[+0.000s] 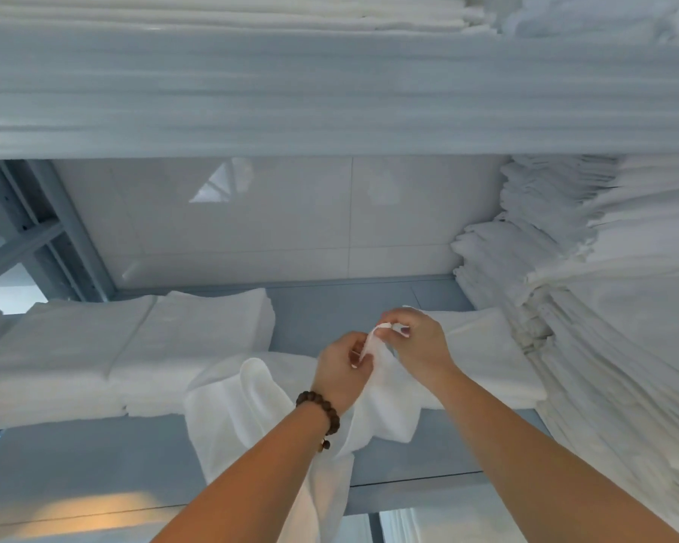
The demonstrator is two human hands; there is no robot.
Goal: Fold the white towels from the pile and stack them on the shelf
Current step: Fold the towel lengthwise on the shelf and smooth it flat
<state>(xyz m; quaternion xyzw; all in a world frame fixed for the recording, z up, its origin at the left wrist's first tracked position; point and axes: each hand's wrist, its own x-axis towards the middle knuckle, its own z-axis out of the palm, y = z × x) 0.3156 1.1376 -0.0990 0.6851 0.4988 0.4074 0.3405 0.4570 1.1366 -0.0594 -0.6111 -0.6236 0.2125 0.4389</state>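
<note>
**A:** The loose white towel (251, 405) lay bunched near the middle of the shelf (95, 456), and one long tail spilled over the shelf's front edge.

**B:** Both hands were on it! The left hand (344, 370) pinched a hem between thumb and curled fingers. The right hand (418, 339) pinched what looked like the same hem just beside it, fingers drawn in tight.

**A:** To my eye, that was the hunt for corners. Done well, the pinches would slide apart along the hem until each met a corner, then lift so the tail cleared the shelf's edge and hung flat.

**B:** Agreed. The hem wanted to be kept taut, or the first fold would run crooked.

**A:** There was a beaded bracelet (318, 409) on the left wrist, too.

**B:** Further out, low stacks of folded towels (134, 346) sat at the shelf's left end. Another folded towel (487, 346) lay towards the shelf's right, and a tall stack of folded linen (565, 288) stood at the shelf's far right end.
</note>
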